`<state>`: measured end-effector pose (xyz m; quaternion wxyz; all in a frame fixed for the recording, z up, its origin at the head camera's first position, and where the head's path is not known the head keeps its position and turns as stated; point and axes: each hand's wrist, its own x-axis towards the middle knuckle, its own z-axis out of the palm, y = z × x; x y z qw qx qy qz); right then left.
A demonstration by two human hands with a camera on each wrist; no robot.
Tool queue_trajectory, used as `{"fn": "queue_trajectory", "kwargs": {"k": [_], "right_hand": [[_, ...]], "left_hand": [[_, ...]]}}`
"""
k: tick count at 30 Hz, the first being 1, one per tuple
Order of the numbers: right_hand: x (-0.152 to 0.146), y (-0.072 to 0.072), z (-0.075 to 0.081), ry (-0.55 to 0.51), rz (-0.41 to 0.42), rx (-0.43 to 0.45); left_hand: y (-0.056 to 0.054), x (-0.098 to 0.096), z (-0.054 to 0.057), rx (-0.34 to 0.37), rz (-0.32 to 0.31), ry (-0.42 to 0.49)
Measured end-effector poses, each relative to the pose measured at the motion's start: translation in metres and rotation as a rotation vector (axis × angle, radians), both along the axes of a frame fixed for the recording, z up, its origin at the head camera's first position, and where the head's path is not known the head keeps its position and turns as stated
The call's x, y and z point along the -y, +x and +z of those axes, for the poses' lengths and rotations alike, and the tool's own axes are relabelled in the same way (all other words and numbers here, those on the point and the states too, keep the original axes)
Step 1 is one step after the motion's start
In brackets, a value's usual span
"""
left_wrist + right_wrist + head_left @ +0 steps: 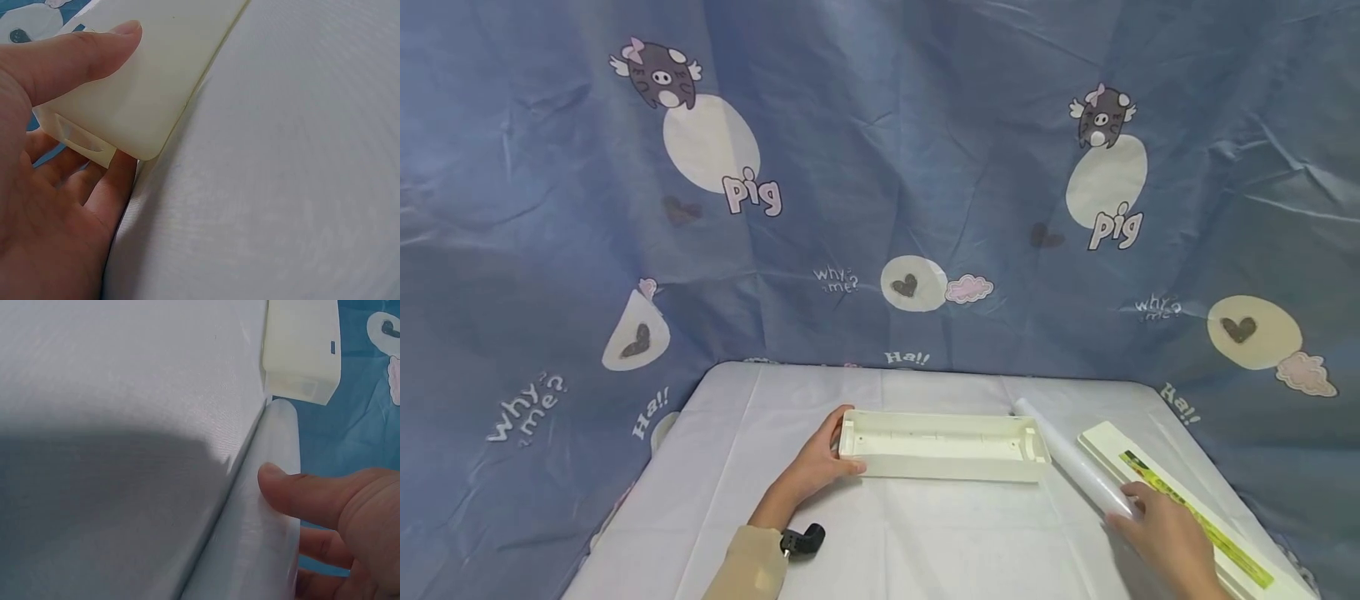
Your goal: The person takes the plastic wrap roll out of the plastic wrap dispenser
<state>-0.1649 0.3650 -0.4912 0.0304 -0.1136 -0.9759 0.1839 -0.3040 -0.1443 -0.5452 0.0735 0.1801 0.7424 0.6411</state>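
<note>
A long cream plastic box [943, 468] lies open-topped on the white cloth, its inside facing up and bare. My left hand [815, 467] grips its left end, thumb on the front wall and fingers around the slotted end, as the left wrist view [69, 125] also shows. To the right of the box, a clear roll of cling film [1078, 462] slants across the cloth. My right hand [1172, 533] holds the roll's near end; in the right wrist view the thumb rests on the film [250, 550] and the fingers are partly hidden behind it.
A long cream lid [1105, 437] with a yellow-green label [1240, 558] lies right of the roll, partly behind my right hand. The white tablecloth [955, 542] covers the table. Behind and beside it hangs a blue printed curtain [865, 167].
</note>
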Motion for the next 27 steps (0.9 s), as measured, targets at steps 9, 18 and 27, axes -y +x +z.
{"fn": "queue_trajectory", "kwargs": {"k": [9, 18, 27], "right_hand": [[0.0014, 0.0003, -0.0044, 0.037, 0.016, -0.024], [0.0011, -0.0034, -0.0012, 0.043, 0.037, -0.02], [0.0004, -0.006, -0.0009, 0.028, -0.013, 0.059]], "left_hand": [[0.0015, 0.0007, -0.0002, 0.004, 0.01, -0.011], [-0.0004, 0.0028, -0.0002, 0.002, 0.022, -0.011], [0.0007, 0.0017, -0.0012, 0.023, 0.015, 0.0]]}}
